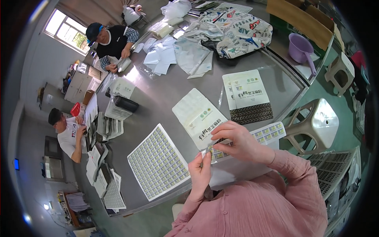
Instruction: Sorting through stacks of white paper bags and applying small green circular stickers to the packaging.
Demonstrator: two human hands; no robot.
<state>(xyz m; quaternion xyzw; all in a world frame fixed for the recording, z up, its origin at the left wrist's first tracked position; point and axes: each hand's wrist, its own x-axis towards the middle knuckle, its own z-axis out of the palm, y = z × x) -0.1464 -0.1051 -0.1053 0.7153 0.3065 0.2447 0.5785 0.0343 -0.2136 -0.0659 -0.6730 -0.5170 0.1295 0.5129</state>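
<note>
At the center, a tiny pale piece [204, 152], pinched between thumb and forefinger of the left hand [200, 170]. Right beside it, the fingertips of the right hand [244, 143], curled inward; cannot tell whether grasping the same piece. Just beyond and under the fingers, flat on a steel table [154, 104], a white pouch [192, 112], long axis slanting away to the upper left from the grip, lower end toward the fingertips. Of both hands, the right nearer to it, overlapping its lower right part. Slanting up to the right from the fingertips, a label strip [270, 133], partly beneath the right hand; no telling if held or lying loose.

Hidden: most of the pouch's bottom end. Too small to make out: whether the pale piece is one label or a corner of something larger.

Farther out, to the left, a label sheet [158, 162]; beyond the right hand, two overlapping pouches [248, 94]; at far left, stacked pouches [110, 126], and two co-workers [114, 43] across the table, hands on packages. Upper right, a purple dipper [300, 49].
</note>
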